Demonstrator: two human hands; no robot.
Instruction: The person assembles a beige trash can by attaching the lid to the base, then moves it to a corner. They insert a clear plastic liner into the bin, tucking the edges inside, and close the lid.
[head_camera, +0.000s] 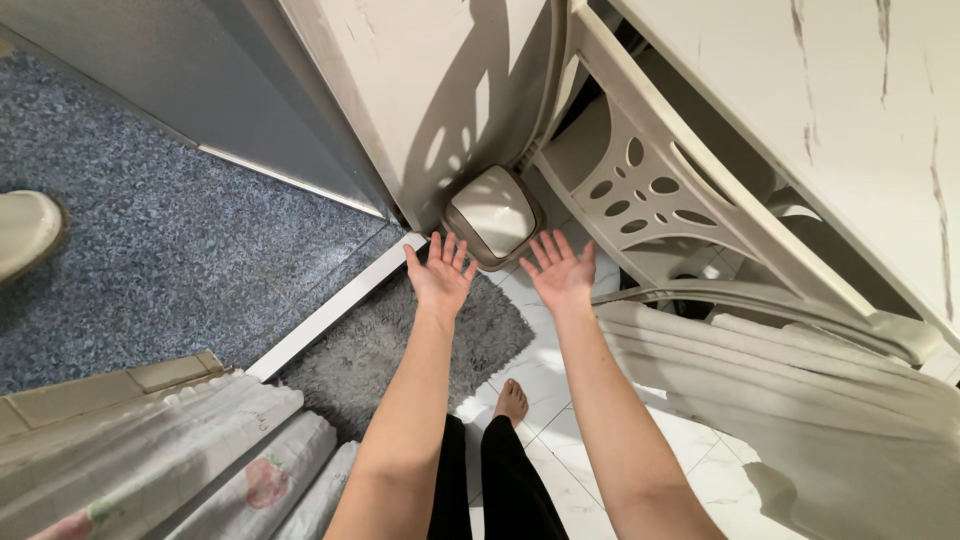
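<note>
My left hand (440, 274) and my right hand (560, 272) are stretched out in front of me, palms up, fingers spread, holding nothing. Both hover just short of a small beige bin with a swing lid (493, 213) that stands on the floor against the wall. The left hand is over the edge of a grey shaggy mat (400, 340); the right hand is over white floor tiles (545, 375). My legs in black trousers and one bare foot (511, 400) show below.
A beige plastic chair (660, 200) stands right of the bin, tucked under a white marbled tabletop (850, 110). A white door threshold (330, 310) separates the blue speckled floor (150, 230) at left. Sheer curtain fabric (200, 450) lies at lower left.
</note>
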